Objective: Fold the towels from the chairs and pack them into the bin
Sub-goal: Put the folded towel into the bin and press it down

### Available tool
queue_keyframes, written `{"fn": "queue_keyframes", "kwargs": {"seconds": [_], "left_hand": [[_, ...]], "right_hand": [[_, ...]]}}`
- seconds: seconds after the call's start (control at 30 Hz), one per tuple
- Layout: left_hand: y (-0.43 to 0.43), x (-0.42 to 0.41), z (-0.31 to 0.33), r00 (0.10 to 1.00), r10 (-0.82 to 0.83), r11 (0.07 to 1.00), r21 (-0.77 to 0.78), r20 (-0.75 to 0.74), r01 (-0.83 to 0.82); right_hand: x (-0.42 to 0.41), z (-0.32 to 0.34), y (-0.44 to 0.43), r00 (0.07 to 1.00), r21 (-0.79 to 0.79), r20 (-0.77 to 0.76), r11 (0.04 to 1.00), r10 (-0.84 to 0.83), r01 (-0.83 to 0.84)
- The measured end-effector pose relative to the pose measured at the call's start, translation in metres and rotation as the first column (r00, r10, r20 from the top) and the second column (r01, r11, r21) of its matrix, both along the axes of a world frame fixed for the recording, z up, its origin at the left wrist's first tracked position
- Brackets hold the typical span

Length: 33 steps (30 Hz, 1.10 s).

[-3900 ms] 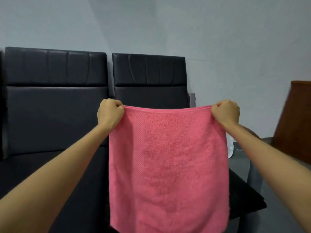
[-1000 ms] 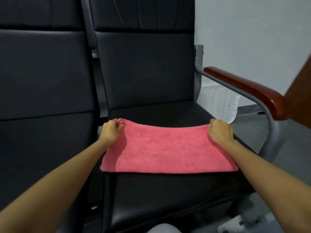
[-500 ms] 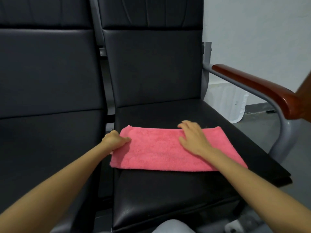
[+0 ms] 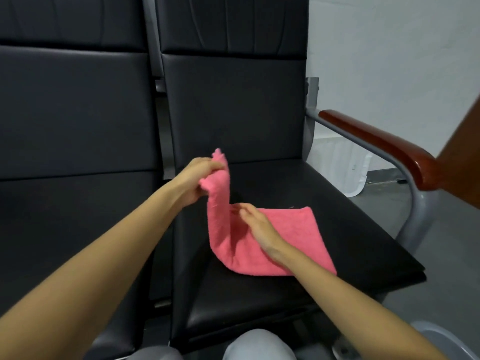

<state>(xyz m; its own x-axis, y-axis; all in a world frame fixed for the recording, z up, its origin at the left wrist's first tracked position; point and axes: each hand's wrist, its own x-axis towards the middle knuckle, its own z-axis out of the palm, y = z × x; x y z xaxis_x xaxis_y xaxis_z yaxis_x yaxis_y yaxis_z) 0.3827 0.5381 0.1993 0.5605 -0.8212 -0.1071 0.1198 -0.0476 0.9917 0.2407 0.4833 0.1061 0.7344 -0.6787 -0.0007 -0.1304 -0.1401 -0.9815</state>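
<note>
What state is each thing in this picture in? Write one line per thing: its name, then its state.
pink towel: folded, lying on the seat, left end raised off it.
left hand: pinches the towel's raised left end.
right hand: fingers straight, presses the towel's middle onto the seat.
right chair: upright, bears the towel on its seat.
left chair: upright, close beside the right chair.

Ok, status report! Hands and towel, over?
Left hand pinches pink towel end, lifted. Right hand flat on towel, pressing it to chair seat. Nothing blocking.
</note>
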Motion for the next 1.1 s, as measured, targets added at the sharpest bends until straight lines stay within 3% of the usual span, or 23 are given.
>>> {"fn": "queue_keyframes", "kwargs": {"seconds": [0.07, 0.13, 0.2, 0.3, 0.37, 0.43, 0.5, 0.57, 0.6, 0.7, 0.77, 0.83, 0.93, 1.03, 1.1], "left_hand": [[-0.016, -0.028, 0.008, 0.989, -0.099, 0.995, 0.024, 0.108, 0.097], [-0.031, -0.06, 0.002, 0.959, -0.204, 0.976, 0.117, 0.199, 0.183], [-0.038, -0.093, -0.014, 0.893, -0.396, 0.902, 0.274, 0.216, 0.333], [-0.038, -0.122, -0.041, 0.781, -0.619, 0.739, 0.395, 0.082, 0.545], [-0.039, -0.121, -0.052, 0.844, -0.536, 0.802, 0.329, 0.029, 0.498], [-0.04, -0.109, -0.057, 0.946, -0.324, 0.923, 0.22, 0.0, 0.316], [-0.038, -0.096, -0.06, 0.953, -0.201, 0.971, 0.176, 0.227, 0.163], [-0.033, -0.088, -0.065, 0.84, -0.189, 0.977, 0.183, 0.509, 0.108], [-0.029, -0.088, -0.068, 0.79, -0.215, 0.973, 0.198, 0.574, 0.121], [-0.022, -0.097, -0.092, 0.621, -0.371, 0.924, 0.337, 0.69, 0.178], [-0.018, -0.104, -0.108, 0.403, -0.487, 0.868, 0.481, 0.775, 0.124], [-0.015, -0.106, -0.114, 0.279, -0.54, 0.836, 0.544, 0.794, 0.072], [-0.011, -0.105, -0.11, 0.308, -0.562, 0.817, 0.573, 0.768, 0.061], [-0.002, -0.097, -0.106, 0.464, -0.399, 0.858, 0.5, 0.791, -0.116], [0.005, -0.091, -0.103, 0.606, -0.284, 0.839, 0.499, 0.743, -0.218]], "right_hand": [[-0.021, 0.011, -0.016, 0.981, 0.203, 0.079, 0.967, -0.175, 0.156], [-0.048, 0.02, -0.035, 0.95, 0.355, 0.016, 0.89, -0.313, 0.287], [-0.073, 0.023, -0.051, 0.924, 0.378, -0.131, 0.843, -0.359, 0.382], [-0.094, 0.018, -0.063, 0.893, 0.315, -0.291, 0.847, -0.343, 0.428], [-0.097, 0.017, -0.065, 0.861, 0.178, -0.382, 0.887, -0.337, 0.426], [-0.095, 0.018, -0.069, 0.829, 0.014, -0.435, 0.918, -0.351, 0.396], [-0.089, 0.021, -0.077, 0.808, -0.123, -0.439, 0.917, -0.393, 0.379], [-0.085, 0.021, -0.081, 0.759, -0.303, -0.48, 0.895, -0.44, 0.327], [-0.084, 0.018, -0.083, 0.719, -0.394, -0.523, 0.878, -0.458, 0.272], [-0.086, 0.006, -0.077, 0.602, -0.564, -0.623, 0.82, -0.499, 0.097], [-0.088, 0.001, -0.071, 0.594, -0.624, -0.619, 0.781, -0.514, 0.026], [-0.088, -0.001, -0.069, 0.602, -0.643, -0.605, 0.766, -0.522, 0.017], [-0.09, 0.0, -0.068, 0.597, -0.664, -0.582, 0.746, -0.553, 0.043], [-0.099, 0.0, -0.063, 0.573, -0.689, -0.545, 0.716, -0.613, 0.11], [-0.109, 0.001, -0.061, 0.576, -0.617, -0.532, 0.75, -0.621, 0.238]]}}
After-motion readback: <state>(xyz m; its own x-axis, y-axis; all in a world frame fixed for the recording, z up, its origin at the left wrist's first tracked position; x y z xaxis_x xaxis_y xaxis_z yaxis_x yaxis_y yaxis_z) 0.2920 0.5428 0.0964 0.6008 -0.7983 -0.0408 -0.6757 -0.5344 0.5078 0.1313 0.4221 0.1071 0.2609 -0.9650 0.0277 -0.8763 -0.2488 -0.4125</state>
